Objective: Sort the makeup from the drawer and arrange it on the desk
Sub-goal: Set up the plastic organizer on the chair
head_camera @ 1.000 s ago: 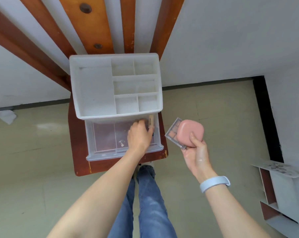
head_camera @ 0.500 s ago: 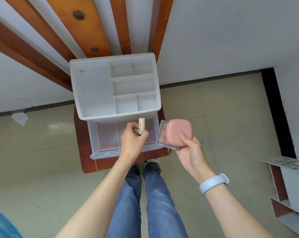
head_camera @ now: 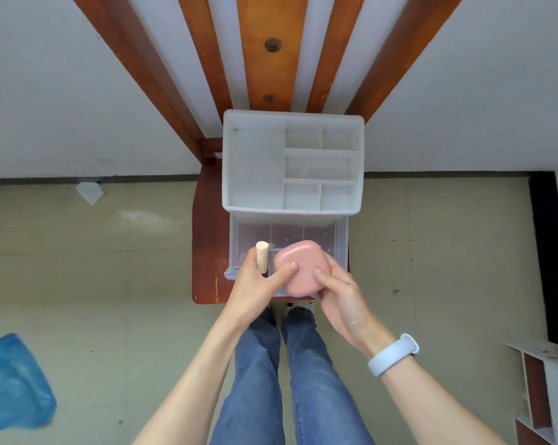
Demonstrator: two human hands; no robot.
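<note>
Left hand [head_camera: 255,284] grips a small beige cylindrical stick [head_camera: 262,256], held upright between thumb and curled fingers, while its forefinger extends to touch the near-left edge of a pink compact [head_camera: 301,268]. Right hand [head_camera: 335,290] holds the pink compact from the right, thumb on the lid and fingers wrapped beneath. Whether anything else lies under the compact cannot be determined from this view.

Both items are held above the front of the clear drawer [head_camera: 341,248], which is pulled out from the base of the white organizer [head_camera: 258,165]. The organizer stands on a small red-brown desk [head_camera: 207,252].

Task status, judged from the present layout:
- Drawer: the visible part of its floor shows only dividers and faint marks; the near portion is hidden behind the hands, so remaining contents cannot be confirmed.
- Organizer top: all compartments appear unfilled.
- Desk surface: no makeup is set out on the visible part.

Assessment: retrieval appears largely complete, with two items in hand. Sorting and arranging have not yet begun. Remaining work is to place the stick and the compact in position, then check the hidden drawer area.
</note>
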